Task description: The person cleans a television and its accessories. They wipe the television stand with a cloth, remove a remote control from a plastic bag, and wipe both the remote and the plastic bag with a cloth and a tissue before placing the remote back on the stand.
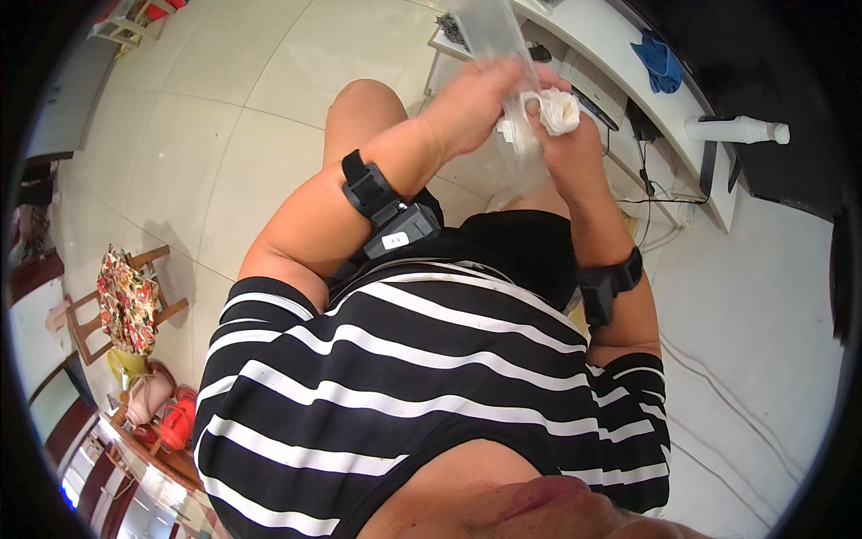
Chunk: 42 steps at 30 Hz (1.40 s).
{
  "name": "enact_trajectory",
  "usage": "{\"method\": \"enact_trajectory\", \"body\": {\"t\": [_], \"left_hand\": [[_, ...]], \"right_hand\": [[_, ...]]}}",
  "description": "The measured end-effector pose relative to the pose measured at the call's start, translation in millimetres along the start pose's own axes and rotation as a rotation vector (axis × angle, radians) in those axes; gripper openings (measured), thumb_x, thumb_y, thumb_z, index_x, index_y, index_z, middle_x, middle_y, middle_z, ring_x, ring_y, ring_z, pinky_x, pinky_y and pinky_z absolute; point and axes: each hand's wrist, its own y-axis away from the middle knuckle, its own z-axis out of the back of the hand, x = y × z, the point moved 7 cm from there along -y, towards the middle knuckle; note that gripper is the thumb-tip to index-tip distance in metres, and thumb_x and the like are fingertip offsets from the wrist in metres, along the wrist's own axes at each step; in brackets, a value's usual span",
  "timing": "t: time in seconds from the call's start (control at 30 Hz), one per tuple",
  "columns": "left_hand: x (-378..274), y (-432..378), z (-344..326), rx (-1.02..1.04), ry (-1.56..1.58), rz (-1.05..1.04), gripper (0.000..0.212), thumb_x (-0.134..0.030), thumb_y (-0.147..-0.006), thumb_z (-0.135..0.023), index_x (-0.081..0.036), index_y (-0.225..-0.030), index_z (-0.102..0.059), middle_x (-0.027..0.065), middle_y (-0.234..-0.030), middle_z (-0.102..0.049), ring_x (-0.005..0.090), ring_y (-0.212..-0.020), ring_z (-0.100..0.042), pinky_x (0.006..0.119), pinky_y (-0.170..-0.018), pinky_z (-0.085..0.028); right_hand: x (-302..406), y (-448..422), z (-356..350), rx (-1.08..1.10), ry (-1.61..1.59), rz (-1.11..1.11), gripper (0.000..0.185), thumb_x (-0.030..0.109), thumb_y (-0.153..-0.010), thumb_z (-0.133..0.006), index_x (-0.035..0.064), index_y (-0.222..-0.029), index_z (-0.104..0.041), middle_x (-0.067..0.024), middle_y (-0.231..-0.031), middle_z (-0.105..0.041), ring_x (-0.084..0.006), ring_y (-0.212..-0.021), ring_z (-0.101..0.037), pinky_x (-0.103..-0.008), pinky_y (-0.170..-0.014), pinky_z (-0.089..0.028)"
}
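Note:
Before me, at the top of the view, both hands work close together. My left hand (483, 94) is blurred and has its fingers around a translucent plastic bag or sheet (493, 30). That plastic stretches up past the fingers, and its lower part hangs blurred between the hands. My right hand (578, 151) grips a crumpled white bundle (560, 113), with the thumb pressed against its near side. Whether the bundle is tissue or thin plastic I cannot tell. It touches the hanging plastic, and the right fingers are partly hidden behind it.
A white TV stand (707, 151) stands ahead on the right. On it are a blue cloth (658, 62) and a white bottle (737, 130); cables (646, 182) hang below. At left are a wooden stool with a floral cover (126, 300) and a red kettle (178, 424).

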Motion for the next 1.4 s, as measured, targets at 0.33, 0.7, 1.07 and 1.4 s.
{"method": "enact_trajectory", "body": {"t": [0.33,0.7,1.07,1.4], "left_hand": [[-61,3,37,-0.123,0.168,-0.323,0.045,-0.029,-0.104,-0.025,0.004,-0.125,-0.048,0.0183,-0.118,-0.062,0.0256,-0.11,-0.057,0.038,-0.101,-0.041],[-69,25,17,-0.047,-0.434,-0.698,0.053,-0.04,-0.104,-0.025,0.002,-0.13,-0.045,0.0132,-0.113,-0.063,0.0201,-0.102,-0.058,0.033,-0.094,-0.045],[-64,27,29,-0.22,-0.289,-0.586,0.049,-0.035,-0.104,-0.026,0.004,-0.125,-0.047,0.0162,-0.112,-0.065,0.0223,-0.105,-0.059,0.035,-0.096,-0.045],[-56,22,56,-0.377,-0.27,-0.447,0.046,-0.03,-0.104,-0.026,0.003,-0.128,-0.045,0.017,-0.116,-0.063,0.0235,-0.109,-0.059,0.033,-0.093,-0.047]], "right_hand": [[-36,18,29,0.084,-0.272,-0.287,0.022,0.014,-0.088,-0.068,-0.0001,-0.104,-0.063,-0.0029,-0.094,-0.065,-0.0118,-0.084,-0.059,-0.027,-0.073,-0.048],[-8,6,-43,0.312,-1.09,-0.489,0.045,0.034,-0.1,-0.045,0.0105,-0.138,-0.038,-0.0135,-0.134,-0.048,-0.0334,-0.118,-0.052,-0.0459,-0.093,-0.048],[-19,-6,-36,0.077,-0.718,-0.323,0.016,0.018,-0.1,-0.045,0.007,-0.111,-0.049,-0.0056,-0.094,-0.057,-0.0147,-0.07,-0.053,-0.0266,-0.048,-0.038],[-55,7,19,-0.328,-0.722,-0.538,0.015,0.017,-0.099,-0.044,0.0063,-0.107,-0.05,-0.0054,-0.088,-0.057,-0.0137,-0.059,-0.049,-0.0259,-0.046,-0.035]]}}
